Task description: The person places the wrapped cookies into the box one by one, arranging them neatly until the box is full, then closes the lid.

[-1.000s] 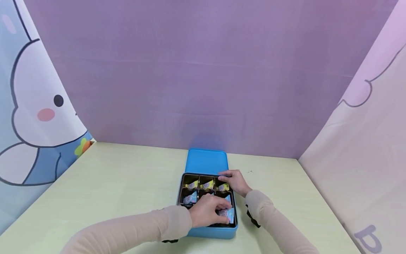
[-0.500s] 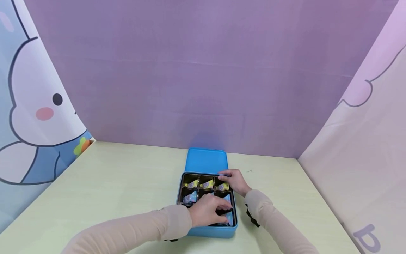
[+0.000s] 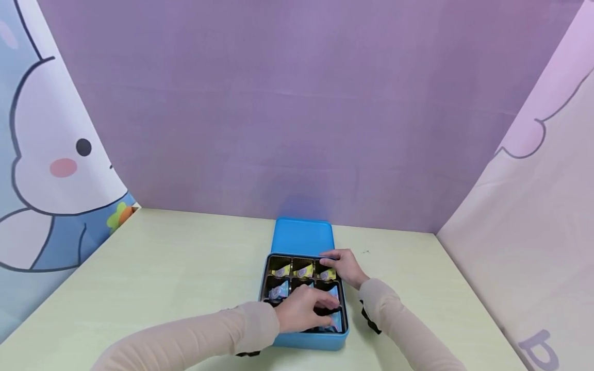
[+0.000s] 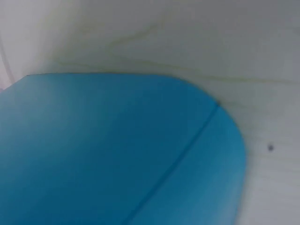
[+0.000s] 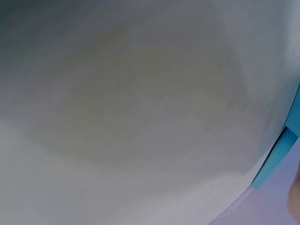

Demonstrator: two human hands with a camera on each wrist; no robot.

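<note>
A blue box [image 3: 312, 340] stands on the table, its black divided tray holding wrapped pieces that look like candies. My left hand [image 3: 303, 309] reaches over the front right compartment, thumb and fingers spread apart. Its thumb tip is right at a blue wrapped candy [image 3: 337, 322] lying in that compartment. At the far right corner, my right hand [image 3: 345, 265] grips the rim, fingers along the back edge and thumb inside. Yellow wrapped candies [image 3: 303, 271] fill the back row. Another blue candy [image 3: 278, 290] sits at the middle left. My left hand hides part of the front row.
The box's blue lid [image 3: 302, 236] lies folded back behind it, near the purple backdrop [image 3: 287, 113]. A pale wooden table [image 3: 195, 257] extends on both sides. Printed cloth walls [image 3: 547, 216] stand left and right. The left wrist view shows the box's blue side [image 4: 117, 140] close up.
The blue candy at my left hand has gone down from between the fingers into the front right compartment, and the fingers have parted from it. My right hand stays at the corner.
</note>
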